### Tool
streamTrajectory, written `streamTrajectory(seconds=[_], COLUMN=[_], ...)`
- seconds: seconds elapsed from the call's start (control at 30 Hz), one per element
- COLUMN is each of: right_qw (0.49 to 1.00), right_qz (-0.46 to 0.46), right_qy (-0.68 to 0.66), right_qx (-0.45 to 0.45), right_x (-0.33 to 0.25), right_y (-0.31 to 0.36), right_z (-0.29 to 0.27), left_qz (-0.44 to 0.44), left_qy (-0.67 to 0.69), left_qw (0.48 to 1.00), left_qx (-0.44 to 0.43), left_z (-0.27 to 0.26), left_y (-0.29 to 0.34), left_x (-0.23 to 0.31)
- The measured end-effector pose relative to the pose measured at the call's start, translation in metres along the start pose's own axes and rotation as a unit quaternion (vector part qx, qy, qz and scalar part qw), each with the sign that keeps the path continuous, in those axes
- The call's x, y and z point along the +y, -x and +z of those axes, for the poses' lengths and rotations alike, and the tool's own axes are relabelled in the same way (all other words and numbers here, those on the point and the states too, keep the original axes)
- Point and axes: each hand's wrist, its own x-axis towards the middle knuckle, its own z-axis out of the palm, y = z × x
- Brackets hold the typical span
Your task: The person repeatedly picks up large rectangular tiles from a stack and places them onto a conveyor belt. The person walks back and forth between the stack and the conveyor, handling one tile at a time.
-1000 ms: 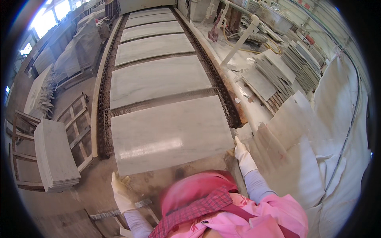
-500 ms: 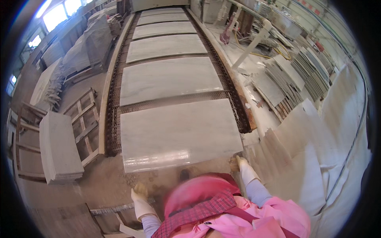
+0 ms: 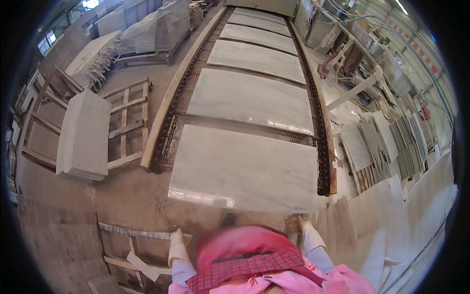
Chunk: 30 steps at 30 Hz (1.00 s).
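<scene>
The nearest white marble slab (image 3: 245, 171) lies flat on a conveyor, its near edge jutting past the conveyor's end toward me. My left hand (image 3: 180, 237), in a pale yellow work glove, is held low beside my red apron (image 3: 240, 247). It appears open with nothing in it, apart from the slab. Just below the slab's near right corner is my right hand (image 3: 296, 224), also gloved, its fingers apart and pointing inward. Whether its fingertips touch the slab edge cannot be made out.
More slabs (image 3: 252, 100) lie in a row up the chain conveyor (image 3: 323, 161). To the left, stacked slabs (image 3: 84, 137) stand by a wooden pallet frame (image 3: 128, 112). Stacked tiles (image 3: 382, 142), a white pipe (image 3: 355, 90) and pale sheets (image 3: 377, 210) are on the right. A rack (image 3: 134, 232) is lower left.
The view has turned, so the conveyor and slabs appear farther right and slanted. Both hands sit lower in the picture, with a wider gap between the right hand and the conveyor's end.
</scene>
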Motion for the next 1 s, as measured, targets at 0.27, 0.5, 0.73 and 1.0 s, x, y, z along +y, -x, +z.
streamTrajectory(seconds=[0.27, 0.5, 0.73, 1.0], right_qw=[0.944, 0.987, 0.961, 0.914], right_qz=[-0.043, 0.017, -0.120, -0.154], right_qy=[0.317, 0.144, 0.218, 0.365], right_qx=[0.084, -0.064, -0.119, -0.087], right_x=[-0.021, -0.028, -0.045, -0.035], right_y=[-0.021, -0.033, -0.059, -0.068], right_z=[-0.008, -0.014, -0.023, -0.061], left_qz=[-0.003, 0.000, -0.016, -0.025], left_qy=[0.093, 0.082, 0.128, 0.143], left_qw=[0.993, 0.994, 0.989, 0.985], left_qx=[0.068, 0.067, 0.070, 0.097], left_z=[0.002, -0.004, 0.001, 0.024], left_y=[-0.035, 0.026, 0.098, 0.186], left_x=[-0.019, -0.027, -0.060, -0.186])
